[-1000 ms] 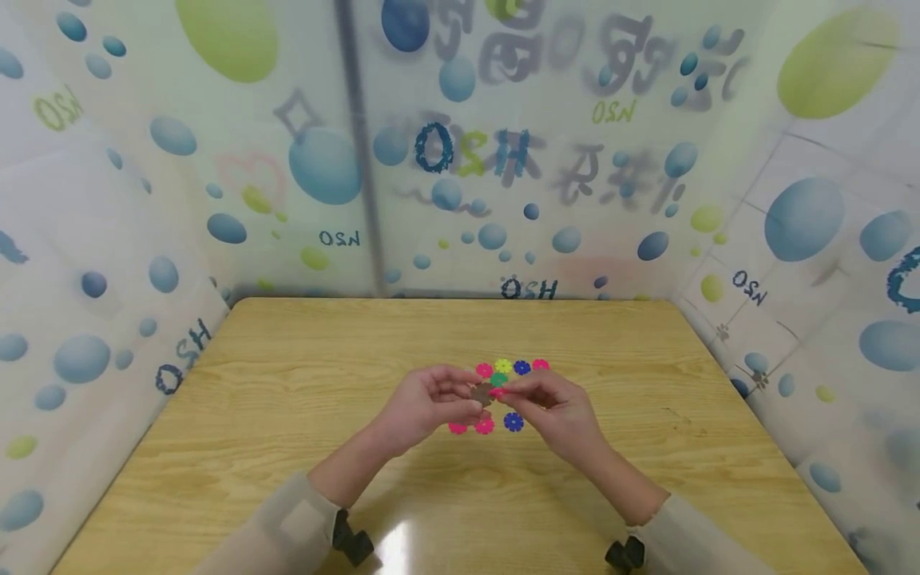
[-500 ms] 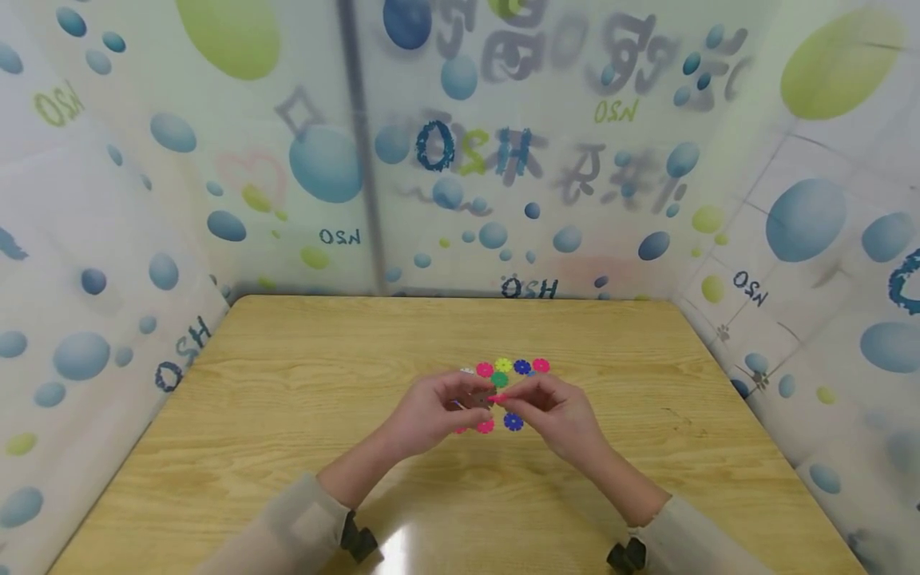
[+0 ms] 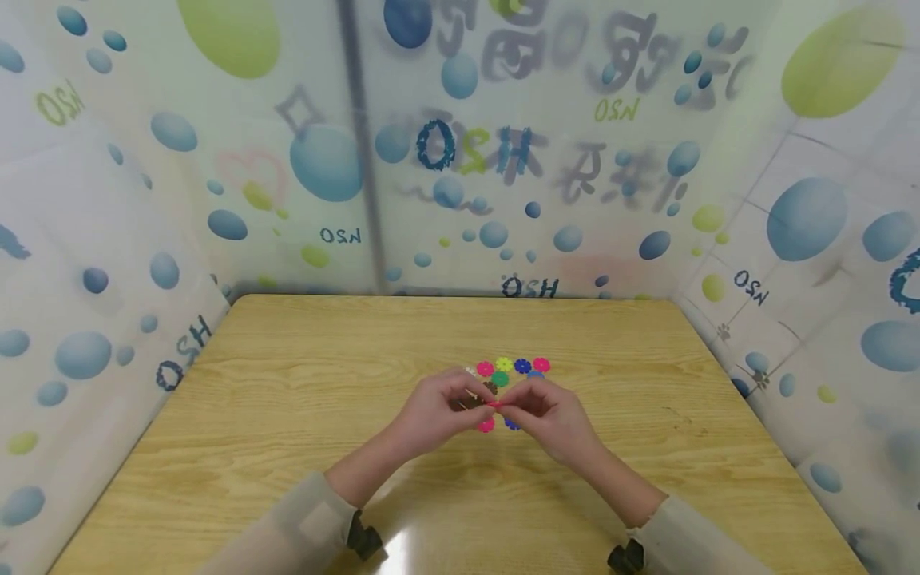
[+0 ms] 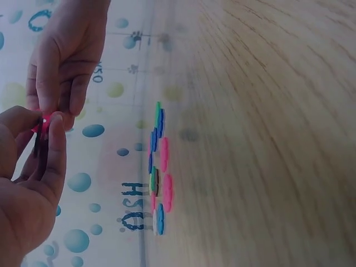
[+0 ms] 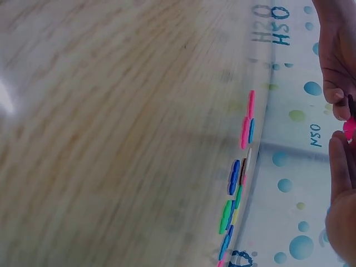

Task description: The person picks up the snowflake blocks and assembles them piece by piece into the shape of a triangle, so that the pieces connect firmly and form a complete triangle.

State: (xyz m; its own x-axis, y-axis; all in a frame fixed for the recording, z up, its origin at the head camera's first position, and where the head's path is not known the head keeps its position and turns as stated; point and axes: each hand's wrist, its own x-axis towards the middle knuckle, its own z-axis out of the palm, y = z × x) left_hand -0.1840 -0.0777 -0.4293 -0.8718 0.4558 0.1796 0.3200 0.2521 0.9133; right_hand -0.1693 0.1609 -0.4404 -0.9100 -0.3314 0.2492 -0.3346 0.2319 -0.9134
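Note:
My left hand (image 3: 438,411) pinches a dark brown notched plastic disc (image 4: 41,139), seen nearly edge-on in the left wrist view. Between thumb and fingers of my right hand (image 3: 553,409) is a pink notched disc (image 3: 494,404). The two discs meet edge to edge, with both hands' fingertips almost together above the table. How deeply one sits in the other is hidden by the fingers. Just behind the hands lie loose discs of the same kind, among them a green disc (image 3: 499,378), a yellow disc (image 3: 505,364) and a brown disc (image 3: 490,389).
The discs lie flat in a loose cluster on the wooden table (image 3: 323,375). A pink disc (image 3: 485,426) and a dark blue disc (image 3: 512,424) are below the hands, partly covered. Printed curtain-like walls (image 3: 460,263) with bubble patterns enclose the table's back and sides.
My left hand has shifted right and slightly down, bringing the brown disc against the pink one. The right hand has barely moved. Loose discs at the left are now covered by the left hand.

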